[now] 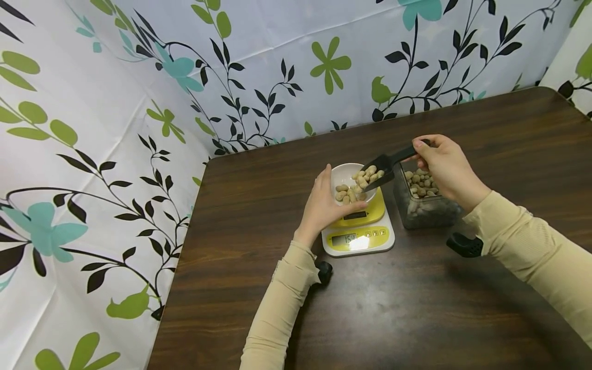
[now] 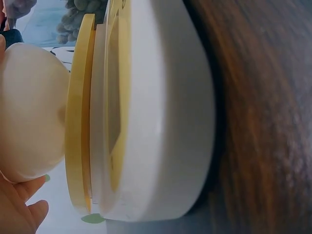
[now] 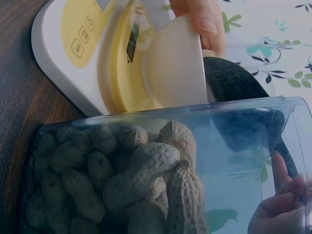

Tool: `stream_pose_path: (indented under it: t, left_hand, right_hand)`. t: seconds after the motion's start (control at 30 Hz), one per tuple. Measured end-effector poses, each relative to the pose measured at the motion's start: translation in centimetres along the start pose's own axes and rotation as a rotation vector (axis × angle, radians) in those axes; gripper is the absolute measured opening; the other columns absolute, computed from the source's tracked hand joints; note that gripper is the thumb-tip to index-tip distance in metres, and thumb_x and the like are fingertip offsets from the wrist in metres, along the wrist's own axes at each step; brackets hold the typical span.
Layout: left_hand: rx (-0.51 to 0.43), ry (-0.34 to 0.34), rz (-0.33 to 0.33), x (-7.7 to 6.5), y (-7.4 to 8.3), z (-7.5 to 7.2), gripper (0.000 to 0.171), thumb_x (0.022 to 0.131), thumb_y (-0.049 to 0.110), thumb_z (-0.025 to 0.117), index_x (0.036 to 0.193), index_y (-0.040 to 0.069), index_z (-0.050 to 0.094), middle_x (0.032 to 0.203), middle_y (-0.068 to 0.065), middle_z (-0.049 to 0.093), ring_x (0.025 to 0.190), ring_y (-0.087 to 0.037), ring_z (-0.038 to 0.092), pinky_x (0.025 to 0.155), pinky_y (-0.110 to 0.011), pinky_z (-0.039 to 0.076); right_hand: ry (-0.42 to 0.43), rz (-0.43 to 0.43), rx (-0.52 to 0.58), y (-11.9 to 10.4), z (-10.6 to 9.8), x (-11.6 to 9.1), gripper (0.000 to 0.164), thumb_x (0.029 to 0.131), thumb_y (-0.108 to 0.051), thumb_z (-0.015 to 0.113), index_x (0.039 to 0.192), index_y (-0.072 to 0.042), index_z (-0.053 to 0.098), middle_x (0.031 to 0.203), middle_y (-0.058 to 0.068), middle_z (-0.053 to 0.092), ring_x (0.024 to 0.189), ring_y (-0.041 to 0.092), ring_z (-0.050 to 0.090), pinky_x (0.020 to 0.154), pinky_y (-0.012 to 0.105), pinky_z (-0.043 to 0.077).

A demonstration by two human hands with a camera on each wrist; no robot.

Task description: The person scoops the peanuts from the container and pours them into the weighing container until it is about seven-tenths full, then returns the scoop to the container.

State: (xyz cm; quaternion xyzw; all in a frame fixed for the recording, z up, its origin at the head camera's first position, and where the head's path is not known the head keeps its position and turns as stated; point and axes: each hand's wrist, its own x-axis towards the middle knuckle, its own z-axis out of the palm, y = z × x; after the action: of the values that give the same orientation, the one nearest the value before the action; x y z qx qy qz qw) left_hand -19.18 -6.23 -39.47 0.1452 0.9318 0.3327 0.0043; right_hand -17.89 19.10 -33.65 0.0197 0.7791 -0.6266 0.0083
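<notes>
A white bowl [image 1: 341, 173] with peanuts [image 1: 346, 196] in it sits on the yellow platform of a kitchen scale [image 1: 376, 209], whose display is lit with digits. Around the bowl's left side my left hand [image 1: 324, 198] holds it, thumb at the near rim and fingers along the far side. My right hand [image 1: 446, 164] grips the handle of a black scoop [image 1: 383, 163]. The scoop carries several peanuts, and its tip reaches over the bowl's right rim. In the right wrist view, the scoop [image 3: 234, 78] shows behind the clear container [image 3: 243, 161], beside the bowl [image 3: 175, 63].
Just right of the scale stands the clear container [image 1: 425, 218] of unshelled peanuts, below the right hand. A dark wooden table [image 1: 250, 205] supports everything. Patterned white curtains [image 1: 277, 61] hang along its back and left edges.
</notes>
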Motion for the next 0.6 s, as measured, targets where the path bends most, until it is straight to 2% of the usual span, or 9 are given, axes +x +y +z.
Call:
stream_pose_path:
  t: [0.17, 0.33, 0.6]
  left_hand:
    - [0.0, -0.002, -0.001, -0.04, 0.09, -0.03, 0.12, 0.064, 0.064, 0.073, 0.152, 0.019, 0.006, 0.152, -0.008, 0.025, 0.13, -0.024, 0.04, 0.102, -0.044, 0.042]
    - [-0.013, 0.0, 0.001, -0.08, 0.14, -0.05, 0.119, 0.064, 0.063, 0.074, 0.152, 0.018, 0.007, 0.152, -0.008, 0.025, 0.13, -0.024, 0.039, 0.103, -0.045, 0.041]
    - [-0.026, 0.0, 0.001, -0.13, 0.02, -0.08, 0.119, 0.063, 0.062, 0.075, 0.152, 0.019, 0.007, 0.152, -0.007, 0.025, 0.13, -0.023, 0.039, 0.103, -0.044, 0.041]
  right_hand:
    - [0.016, -0.042, -0.067, -0.11, 0.06, -0.25, 0.046, 0.097, -0.041, 0.038, 0.128, -0.006, 0.038, 0.083, -0.012, 0.052, 0.072, 0.005, 0.046, 0.065, 0.021, 0.042]
    - [0.027, -0.066, -0.076, -0.07, 0.04, -0.33, 0.041, 0.097, -0.041, 0.04, 0.126, -0.011, 0.04, 0.078, -0.015, 0.054, 0.071, 0.005, 0.047, 0.063, 0.021, 0.042]
    - [0.046, -0.076, -0.076, -0.14, 0.17, -0.51, 0.041, 0.097, -0.04, 0.04, 0.126, -0.011, 0.041, 0.076, -0.018, 0.055, 0.072, 0.005, 0.048, 0.064, 0.021, 0.042]
